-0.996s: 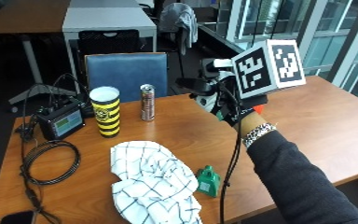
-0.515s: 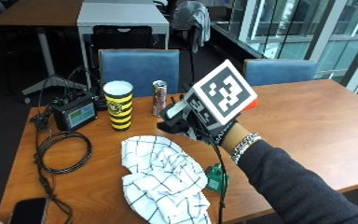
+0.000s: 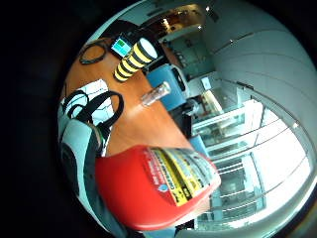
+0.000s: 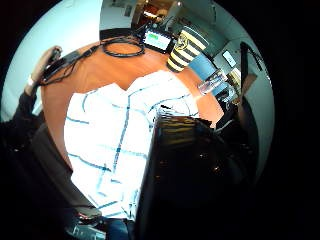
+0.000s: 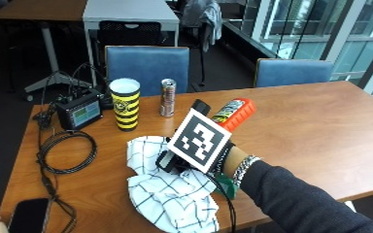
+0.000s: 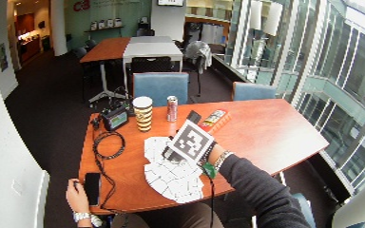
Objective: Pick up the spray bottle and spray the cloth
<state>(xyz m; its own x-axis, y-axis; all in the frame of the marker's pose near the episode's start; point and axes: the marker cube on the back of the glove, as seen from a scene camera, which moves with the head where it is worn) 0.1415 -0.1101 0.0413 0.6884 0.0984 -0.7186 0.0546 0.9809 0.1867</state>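
compared with half a second ago, your right hand [image 5: 193, 162] has tipped the spray bottle [image 5: 233, 113] over so its red body points away at about 1 o'clock, above the checked cloth [image 5: 167, 194]. your fingers are curled round the bottle. left to right behind it: the monitor [image 5: 78, 112], the yellow-and-black striped cup [image 5: 126, 104], the slim can [image 5: 168, 97]. the bottle's yellow label [image 3: 181, 173] carries print too small to read.
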